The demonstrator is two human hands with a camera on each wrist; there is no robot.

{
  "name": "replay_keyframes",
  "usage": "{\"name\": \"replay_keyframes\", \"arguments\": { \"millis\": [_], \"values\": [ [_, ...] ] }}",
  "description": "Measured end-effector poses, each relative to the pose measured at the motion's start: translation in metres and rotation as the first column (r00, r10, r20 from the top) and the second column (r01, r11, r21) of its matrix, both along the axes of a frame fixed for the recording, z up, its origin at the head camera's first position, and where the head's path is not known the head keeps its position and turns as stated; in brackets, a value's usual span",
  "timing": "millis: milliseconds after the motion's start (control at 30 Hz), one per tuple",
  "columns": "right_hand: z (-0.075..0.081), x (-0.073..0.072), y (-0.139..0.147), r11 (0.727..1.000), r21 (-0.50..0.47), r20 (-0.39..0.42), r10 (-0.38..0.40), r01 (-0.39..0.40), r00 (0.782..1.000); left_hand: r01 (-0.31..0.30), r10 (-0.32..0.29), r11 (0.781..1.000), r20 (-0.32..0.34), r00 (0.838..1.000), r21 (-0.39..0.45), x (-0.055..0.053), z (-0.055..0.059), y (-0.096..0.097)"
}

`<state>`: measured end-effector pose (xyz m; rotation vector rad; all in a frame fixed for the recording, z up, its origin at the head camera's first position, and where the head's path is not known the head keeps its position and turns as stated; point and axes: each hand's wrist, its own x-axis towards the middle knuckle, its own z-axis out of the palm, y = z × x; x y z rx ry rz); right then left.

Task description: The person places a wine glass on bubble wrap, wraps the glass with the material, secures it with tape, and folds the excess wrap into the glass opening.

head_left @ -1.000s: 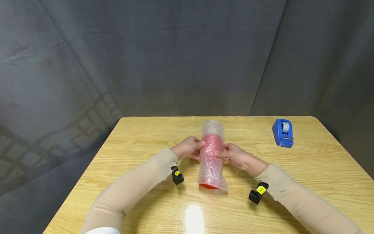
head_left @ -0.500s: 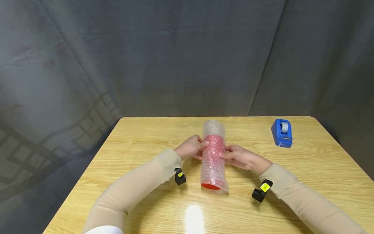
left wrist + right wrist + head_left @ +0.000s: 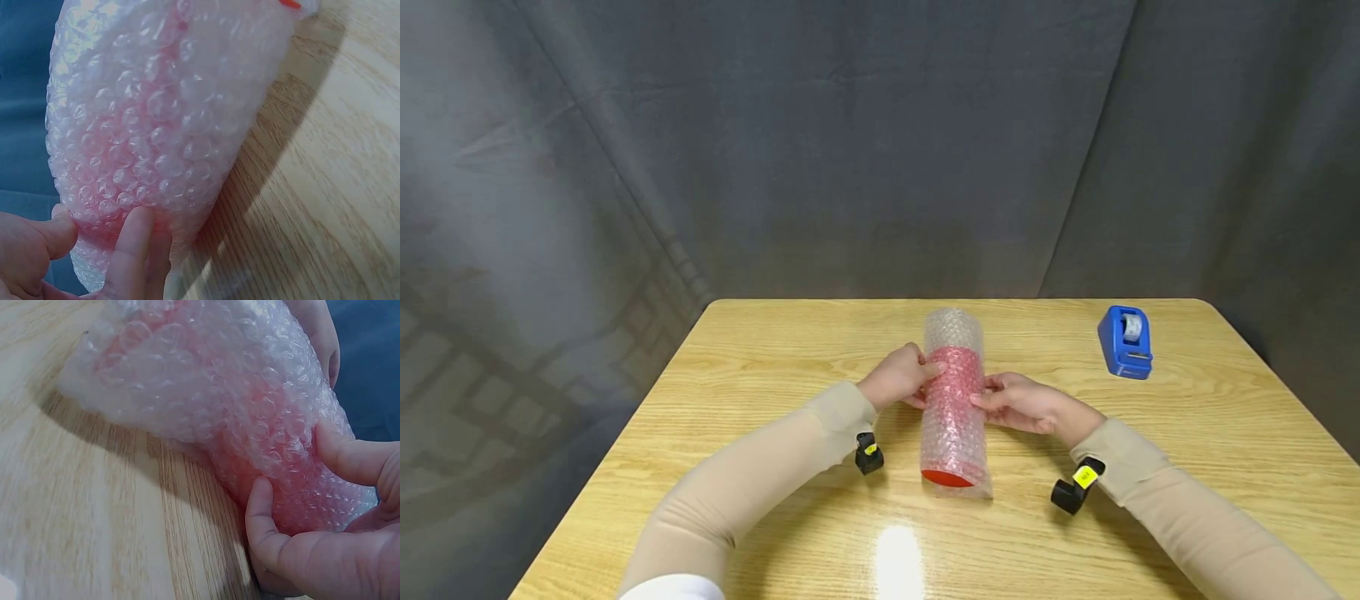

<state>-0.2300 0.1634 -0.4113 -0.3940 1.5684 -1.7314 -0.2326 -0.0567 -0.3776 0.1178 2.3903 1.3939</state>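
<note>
A cylinder wrapped in bubble wrap [image 3: 953,433] lies lengthwise on the table, its near end a red disc [image 3: 947,478]. Pink shows through the wrap, strongest around the middle. My left hand [image 3: 898,375] grips its left side, thumb on top and fingers low against the bubbles [image 3: 134,169]. From the other side my right hand [image 3: 1026,406] holds it, thumb on the upper surface and fingers [image 3: 261,515] curled against the lower side. A loose edge of wrap [image 3: 979,490] sticks out at the near right end. The cylinder's underside is hidden.
A blue tape dispenser [image 3: 1126,343] with a roll of clear tape stands at the back right of the wooden table [image 3: 790,533]. A dark grey curtain [image 3: 880,167] hangs behind the table. Both wrists carry small black cameras.
The wrapped cylinder has shifted slightly right, both hands moving with it. The loose flap at its near right end lies closer to the roll than before.
</note>
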Motion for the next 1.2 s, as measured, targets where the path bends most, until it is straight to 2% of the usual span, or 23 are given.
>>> {"name": "replay_keyframes", "arguments": {
  "millis": [267,433,500,567,667,733,767,967,1200],
  "values": [
    [0.001,0.001,0.000,1.000,0.001,0.018,-0.016,0.016,1.000,0.006,-0.006,1.000,-0.010,1.000,-0.018,-0.001,0.000,0.001],
    [0.001,0.003,-0.004,0.990,0.047,0.012,-0.130,0.130,0.991,0.002,-0.002,1.000,-0.002,1.000,-0.017,-0.001,-0.001,0.001],
    [0.002,0.003,-0.005,0.980,0.096,-0.039,-0.173,0.176,0.984,0.001,-0.001,1.000,0.003,1.000,-0.020,-0.001,-0.001,0.000],
    [0.003,0.004,-0.007,0.959,0.182,-0.135,-0.195,0.218,0.972,0.003,-0.003,1.000,0.006,1.000,-0.022,-0.001,-0.001,0.000],
    [0.008,0.005,-0.008,0.905,0.326,-0.287,-0.182,0.274,0.941,0.005,-0.005,1.000,0.008,1.000,-0.023,0.000,0.000,0.000],
    [0.012,0.008,-0.009,0.877,0.379,-0.346,-0.163,0.296,0.924,0.004,-0.004,1.000,0.009,1.000,-0.018,0.000,0.000,0.001],
    [0.014,0.009,-0.011,0.876,0.381,-0.353,-0.158,0.296,0.922,0.002,-0.002,1.000,0.010,1.000,-0.016,0.000,0.000,0.001],
    [0.018,0.013,-0.017,0.937,0.265,-0.248,-0.163,0.229,0.955,-0.008,0.008,1.000,0.016,1.000,-0.003,-0.001,-0.001,0.002],
    [0.020,0.011,-0.015,0.948,0.249,-0.173,-0.156,0.197,0.972,0.002,-0.002,1.000,0.011,1.000,0.004,0.000,0.000,0.001]
  ]
}}
